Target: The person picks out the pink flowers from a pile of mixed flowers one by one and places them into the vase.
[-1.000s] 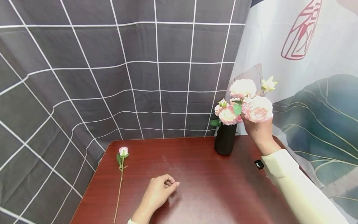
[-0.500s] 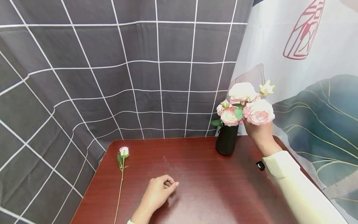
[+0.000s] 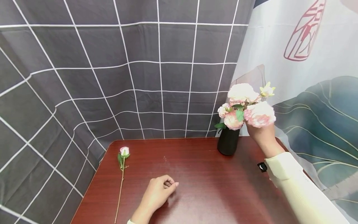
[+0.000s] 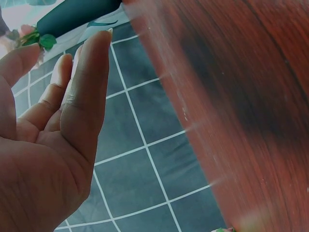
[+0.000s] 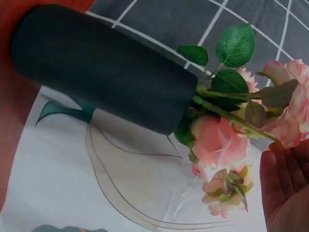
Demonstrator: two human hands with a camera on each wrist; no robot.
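A dark vase (image 3: 228,143) stands near the table's back right, filled with pink-and-white flowers (image 3: 233,120) and green leaves. My right hand (image 3: 262,134) is at the right side of the bouquet, just under a large bloom (image 3: 259,114) that covers its fingertips in the head view. The right wrist view shows its fingers (image 5: 280,169) meeting the end of a green stem (image 5: 231,115) beneath the blooms; the thumb is hidden. My left hand (image 3: 160,191) rests loosely curled over the front middle of the table, holding nothing. A single pink rose (image 3: 124,151) lies along the left side.
The reddish-brown wooden table (image 3: 195,174) ends at a dark grid-patterned curtain (image 3: 145,77) behind and to the left. A pale printed curtain (image 3: 310,81) hangs at the right. A small black object (image 3: 262,167) shows beside my right sleeve.
My right hand and the blooms have come down slightly, with the flowers sitting lower against the vase and turned a little. The left hand and the single rose have stayed put.
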